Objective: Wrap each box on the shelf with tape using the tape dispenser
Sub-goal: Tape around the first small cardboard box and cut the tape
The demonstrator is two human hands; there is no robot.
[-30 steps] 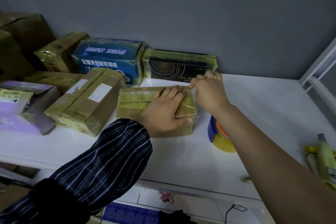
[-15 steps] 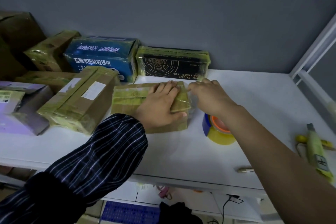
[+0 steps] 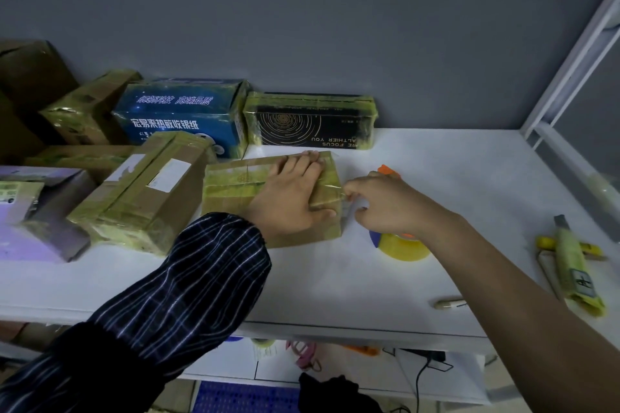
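A flat brown cardboard box, partly covered in yellowish tape, lies in the middle of the white shelf. My left hand presses flat on its right half, fingers spread toward the far edge. My right hand is at the box's right edge, thumb and fingers pinched on a clear strip of tape there. The tape dispenser, a yellow roll with blue and orange parts, sits on the shelf partly hidden under my right wrist.
Several taped boxes crowd the left and back: a brown box, a blue box, a black box, a purple box. A yellow-wrapped tool and a small pen lie at the right. A white frame post rises far right.
My right hand has moved from the box's far right corner down to its right edge, nearer the dispenser. My left hand has stayed pressed on the box.
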